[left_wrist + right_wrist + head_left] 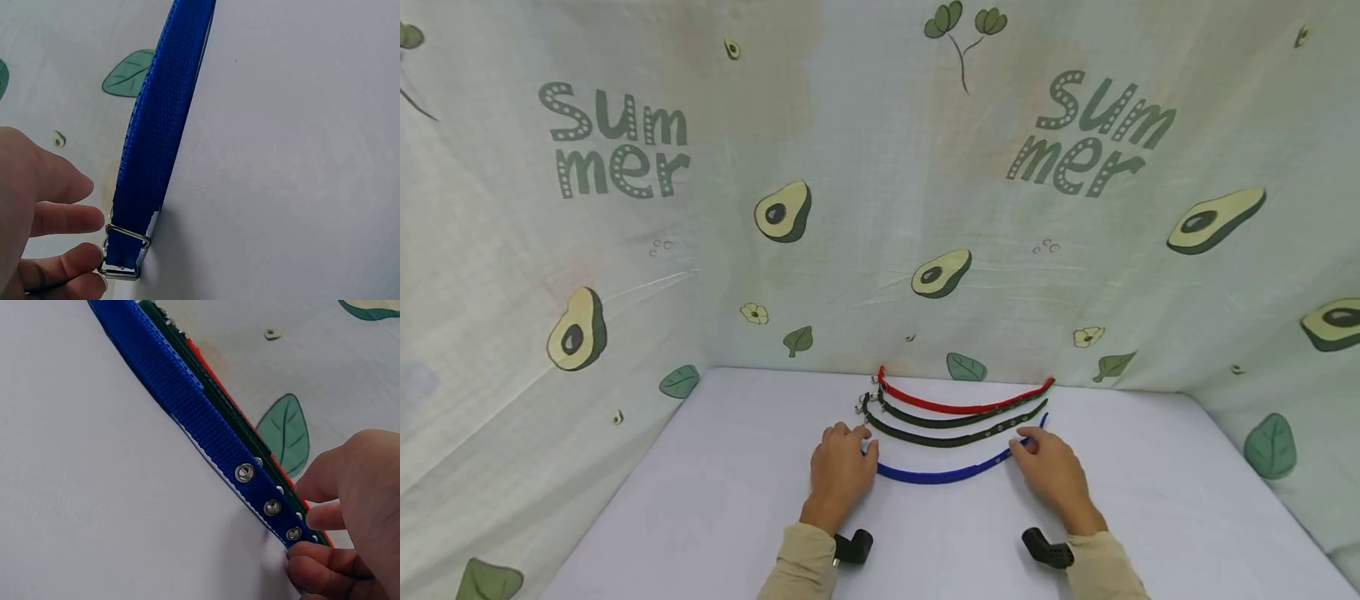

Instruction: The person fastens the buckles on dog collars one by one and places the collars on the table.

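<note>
Blue strap: the blue strap (928, 477) stands on its edge on the table (700, 517), nearest the person, its middle bowed toward them.
Left hand: the left hand (841, 468) is at the strap's left end, palm down, the thumb apart from the fingers; fingertips meet the metal buckle (122, 274).
Right hand: the right hand (1056, 473) is at the other end, thumb and a fingertip to either side of the strap, whose thin tip shows just beyond.
Grip: the hands hide the contact points, so I cannot tell whether either truly pinches the strap or only steadies it.
Eyelets: round metal eyelets (245, 473) run in a row along the blue strap toward the right hand.
Dark straps: behind the blue one come two more, much alike — the nearer dark green strap (936, 442) and the farther dark green strap (936, 424) — both with metal fittings at the left.
Red strap: the red strap (951, 409) lies farthest back, its right end against the farther dark green one.
Wrists: beige sleeves (801, 560), with a black device (856, 547) at each wrist.
Backdrop: a pale cloth (865, 108) printed with avocados, leaves and the word "summer".
</note>
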Demonstrator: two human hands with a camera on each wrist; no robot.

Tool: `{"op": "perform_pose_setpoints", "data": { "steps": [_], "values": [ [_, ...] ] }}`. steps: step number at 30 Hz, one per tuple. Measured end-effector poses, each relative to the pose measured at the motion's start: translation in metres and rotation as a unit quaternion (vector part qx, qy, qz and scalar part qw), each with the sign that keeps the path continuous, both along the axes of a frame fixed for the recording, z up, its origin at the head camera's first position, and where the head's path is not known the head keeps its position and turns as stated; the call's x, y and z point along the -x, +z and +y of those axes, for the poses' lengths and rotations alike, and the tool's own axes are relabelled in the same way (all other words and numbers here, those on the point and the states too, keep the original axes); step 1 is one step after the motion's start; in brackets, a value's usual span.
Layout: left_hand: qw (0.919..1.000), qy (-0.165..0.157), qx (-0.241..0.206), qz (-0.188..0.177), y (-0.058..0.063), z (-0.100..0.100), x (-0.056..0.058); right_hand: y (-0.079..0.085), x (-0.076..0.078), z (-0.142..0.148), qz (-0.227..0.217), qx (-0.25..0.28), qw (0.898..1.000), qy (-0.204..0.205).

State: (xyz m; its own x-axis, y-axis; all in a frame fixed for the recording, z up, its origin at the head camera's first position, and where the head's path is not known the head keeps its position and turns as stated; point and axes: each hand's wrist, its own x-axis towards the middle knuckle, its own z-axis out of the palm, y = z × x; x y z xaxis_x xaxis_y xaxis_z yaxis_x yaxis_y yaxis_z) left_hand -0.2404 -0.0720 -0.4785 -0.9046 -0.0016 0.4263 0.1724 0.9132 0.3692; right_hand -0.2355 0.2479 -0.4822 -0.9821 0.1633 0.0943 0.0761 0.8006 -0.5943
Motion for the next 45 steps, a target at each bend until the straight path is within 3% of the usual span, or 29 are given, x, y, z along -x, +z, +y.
{"op": "perform_pose_setpoints", "data": {
  "steps": [9, 21, 36, 45],
  "values": [
    [0.9995, 0.007, 0.003, -0.031, -0.001, -0.001, -0.001, -0.004, 0.0, -0.005, 0.032, -0.013, 0.999, 0.007],
    [0.9993, 0.003, 0.013, -0.035, -0.003, 0.001, -0.003, -0.006, -0.006, -0.007, 0.036, -0.022, 0.999, 0.02],
    [0.9989, 0.0, 0.028, -0.039, -0.003, 0.0, -0.003, -0.004, -0.004, -0.008, 0.035, -0.017, 0.999, -0.015],
    [0.9994, 0.003, 0.008, -0.033, -0.004, 0.001, -0.002, -0.007, -0.01, -0.01, 0.083, 0.0, 0.995, -0.051]
  ]
}}
